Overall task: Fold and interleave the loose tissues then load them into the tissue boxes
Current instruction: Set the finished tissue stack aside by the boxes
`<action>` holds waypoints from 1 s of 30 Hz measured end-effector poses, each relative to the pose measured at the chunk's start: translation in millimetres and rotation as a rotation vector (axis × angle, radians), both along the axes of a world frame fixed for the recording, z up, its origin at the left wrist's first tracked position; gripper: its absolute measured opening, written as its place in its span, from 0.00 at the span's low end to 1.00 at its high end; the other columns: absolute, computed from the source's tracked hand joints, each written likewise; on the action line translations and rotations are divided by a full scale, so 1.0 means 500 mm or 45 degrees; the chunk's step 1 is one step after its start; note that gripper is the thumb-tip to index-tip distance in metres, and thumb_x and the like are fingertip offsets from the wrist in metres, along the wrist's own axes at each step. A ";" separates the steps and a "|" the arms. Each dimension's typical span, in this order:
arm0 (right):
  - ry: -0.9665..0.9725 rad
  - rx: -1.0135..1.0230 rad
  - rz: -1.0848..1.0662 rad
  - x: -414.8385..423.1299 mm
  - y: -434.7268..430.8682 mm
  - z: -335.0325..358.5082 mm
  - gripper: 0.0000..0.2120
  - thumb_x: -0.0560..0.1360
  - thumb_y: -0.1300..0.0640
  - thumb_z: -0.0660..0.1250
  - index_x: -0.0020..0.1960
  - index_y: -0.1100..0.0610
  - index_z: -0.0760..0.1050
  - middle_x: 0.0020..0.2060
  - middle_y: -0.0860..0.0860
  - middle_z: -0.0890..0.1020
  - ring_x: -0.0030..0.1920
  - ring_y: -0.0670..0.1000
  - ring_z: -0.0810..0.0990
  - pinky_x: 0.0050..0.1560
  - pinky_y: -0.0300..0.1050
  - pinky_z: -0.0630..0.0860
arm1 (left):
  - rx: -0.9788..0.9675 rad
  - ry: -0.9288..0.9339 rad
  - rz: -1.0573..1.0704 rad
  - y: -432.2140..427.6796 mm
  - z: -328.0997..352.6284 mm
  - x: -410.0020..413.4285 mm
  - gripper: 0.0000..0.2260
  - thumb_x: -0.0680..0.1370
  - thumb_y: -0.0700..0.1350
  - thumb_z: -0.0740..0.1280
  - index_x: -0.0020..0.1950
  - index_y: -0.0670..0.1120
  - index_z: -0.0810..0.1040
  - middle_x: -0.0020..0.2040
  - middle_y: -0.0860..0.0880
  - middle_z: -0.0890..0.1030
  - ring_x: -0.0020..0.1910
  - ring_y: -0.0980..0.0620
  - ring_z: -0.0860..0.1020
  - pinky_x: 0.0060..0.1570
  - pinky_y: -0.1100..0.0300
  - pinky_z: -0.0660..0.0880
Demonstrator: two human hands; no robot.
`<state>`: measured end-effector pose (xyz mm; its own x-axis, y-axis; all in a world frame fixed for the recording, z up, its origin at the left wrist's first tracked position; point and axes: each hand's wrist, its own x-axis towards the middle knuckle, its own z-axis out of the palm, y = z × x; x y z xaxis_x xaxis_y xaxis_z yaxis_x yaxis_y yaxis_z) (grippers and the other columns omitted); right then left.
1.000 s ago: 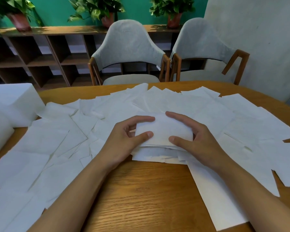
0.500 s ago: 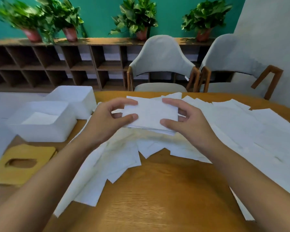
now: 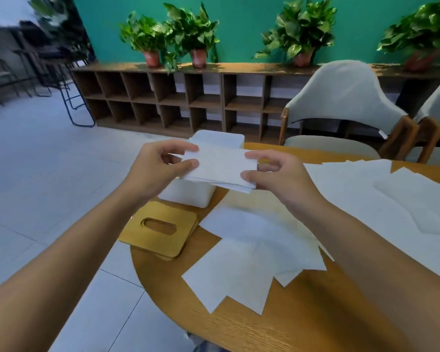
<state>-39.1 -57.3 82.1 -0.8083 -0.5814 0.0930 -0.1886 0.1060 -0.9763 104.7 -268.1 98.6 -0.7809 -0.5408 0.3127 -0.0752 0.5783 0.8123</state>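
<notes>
At frame centre, a folded tissue stack (image 3: 220, 167) is pinched at both ends by the left hand (image 3: 154, 171) and right hand (image 3: 280, 176) over a tissue box (image 3: 187, 196) on the worktop (image 3: 302, 323).

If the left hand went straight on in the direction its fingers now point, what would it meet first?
The left hand points rightward along the folded tissue stack it pinches; past that, it would most likely meet the right hand gripping the other end.
</notes>
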 end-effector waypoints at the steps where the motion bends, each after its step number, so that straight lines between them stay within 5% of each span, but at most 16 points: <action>1: -0.006 -0.003 0.001 0.002 -0.030 -0.001 0.20 0.70 0.58 0.80 0.60 0.47 0.82 0.55 0.47 0.83 0.50 0.48 0.83 0.47 0.45 0.85 | -0.013 -0.008 0.035 -0.024 -0.001 0.004 0.11 0.77 0.47 0.76 0.58 0.56 0.86 0.54 0.55 0.82 0.42 0.51 0.80 0.41 0.69 0.79; 9: 0.197 0.217 0.032 -0.033 -0.207 -0.019 0.18 0.71 0.52 0.79 0.60 0.47 0.81 0.48 0.48 0.83 0.45 0.48 0.81 0.40 0.40 0.81 | -0.063 -0.150 0.149 -0.179 -0.012 -0.013 0.12 0.81 0.44 0.72 0.63 0.53 0.85 0.62 0.53 0.82 0.56 0.53 0.81 0.51 0.64 0.76; 15: 0.439 0.435 0.052 -0.067 -0.272 -0.046 0.19 0.71 0.49 0.78 0.61 0.48 0.81 0.42 0.46 0.81 0.41 0.47 0.79 0.35 0.35 0.71 | -0.219 -0.326 0.194 -0.237 -0.029 -0.051 0.09 0.78 0.44 0.76 0.57 0.50 0.87 0.52 0.52 0.84 0.49 0.53 0.82 0.46 0.64 0.79; 20: 0.627 0.608 0.100 -0.070 -0.302 -0.063 0.19 0.70 0.46 0.78 0.59 0.48 0.82 0.41 0.42 0.79 0.44 0.47 0.78 0.41 0.41 0.79 | -0.437 -0.534 0.177 -0.252 -0.038 -0.073 0.10 0.78 0.42 0.75 0.59 0.48 0.86 0.52 0.51 0.83 0.46 0.53 0.80 0.41 0.70 0.73; 30: 0.826 0.843 0.087 -0.035 -0.300 -0.057 0.21 0.75 0.39 0.70 0.64 0.46 0.79 0.64 0.47 0.73 0.57 0.50 0.76 0.51 0.43 0.79 | -0.653 -0.579 0.136 -0.230 -0.051 -0.094 0.13 0.79 0.50 0.74 0.62 0.50 0.86 0.63 0.48 0.81 0.51 0.53 0.77 0.47 0.65 0.75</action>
<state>-56.6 -207.4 53.3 -0.6765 -0.7217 0.1467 -0.7027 0.5729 -0.4219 57.8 -383.0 73.1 -0.8458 -0.4930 0.2040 -0.4210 0.8515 0.3125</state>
